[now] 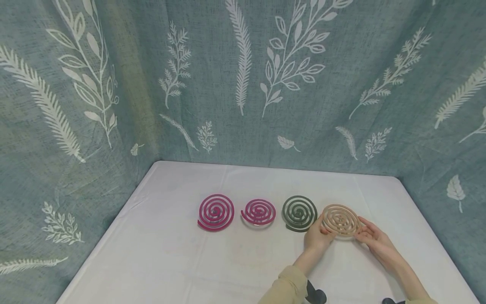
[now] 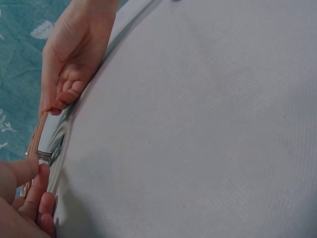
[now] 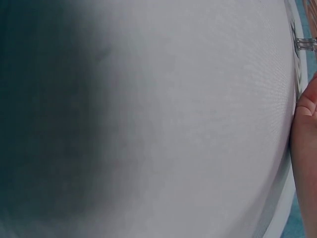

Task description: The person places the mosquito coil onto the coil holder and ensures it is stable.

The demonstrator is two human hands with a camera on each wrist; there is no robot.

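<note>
Both hands hold a tan mosquito coil (image 1: 340, 219) by its edges, at the right end of a row of coils. The left hand (image 1: 318, 235) pinches its left edge and the right hand (image 1: 379, 244) its right edge. From the left wrist view, the coil (image 2: 35, 136) appears edge-on, tilted, with thumb and fingers at its rim. Beneath it shows a small metal stand piece (image 2: 44, 156), seen also in the right wrist view as a shiny clip (image 3: 306, 44). Whether the stand touches the table cannot be told. A dark green coil (image 1: 299, 213) lies just left of the left hand.
Two magenta coils are further left: one flat (image 1: 216, 212), the other (image 1: 258, 212) seemingly raised on a support. All lie on a white-covered table (image 1: 212, 261). Blue-green curtains (image 1: 243, 135) with white leaf patterns enclose its back and sides. A dark rounded object (image 1: 316, 294) sits by the left sleeve.
</note>
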